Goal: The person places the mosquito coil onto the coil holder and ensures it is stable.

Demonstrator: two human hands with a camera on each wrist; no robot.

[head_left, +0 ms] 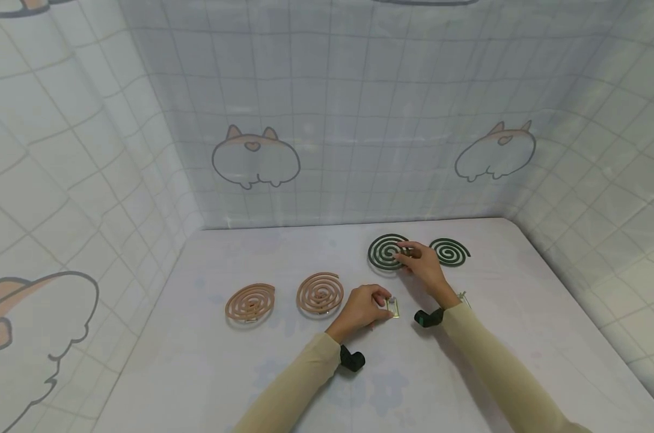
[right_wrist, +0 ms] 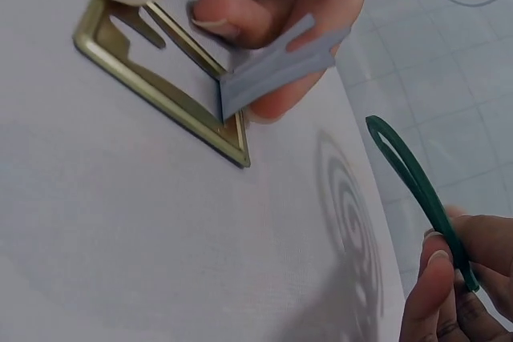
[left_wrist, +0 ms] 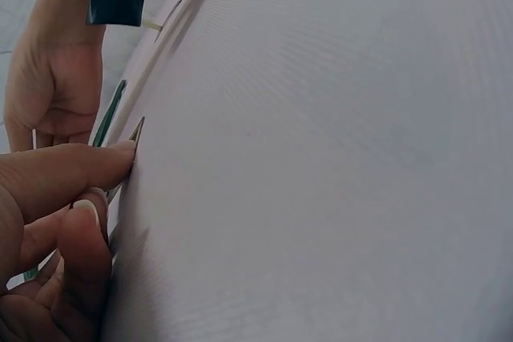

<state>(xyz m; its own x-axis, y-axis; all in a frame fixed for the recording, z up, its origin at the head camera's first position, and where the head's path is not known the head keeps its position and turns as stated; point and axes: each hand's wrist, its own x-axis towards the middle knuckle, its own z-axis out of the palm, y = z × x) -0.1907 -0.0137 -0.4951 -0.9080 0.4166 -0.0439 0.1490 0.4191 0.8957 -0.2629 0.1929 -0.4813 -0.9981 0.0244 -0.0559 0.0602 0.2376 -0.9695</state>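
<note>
My right hand [head_left: 421, 267] pinches a green mosquito coil [head_left: 390, 252] and holds it raised off the table; in the right wrist view the coil [right_wrist: 439, 218] is seen nearly edge-on between thumb and fingers. My left hand [head_left: 362, 310] holds a small metal coil stand [head_left: 393, 307] by its edge, low over the table. A forked tab [right_wrist: 272, 70] sticks up from the stand's rectangular frame [right_wrist: 152, 94]. The left wrist view shows only a thin edge of that stand [left_wrist: 139, 134] at the fingertips.
Another green coil [head_left: 449, 252] lies at the back right. A second metal stand [head_left: 462, 297] is partly hidden by the right wrist. Two brown coils [head_left: 320, 293] [head_left: 250, 302] sit on stands to the left. Patterned cloth walls [head_left: 338, 174] enclose the white table [head_left: 197, 361].
</note>
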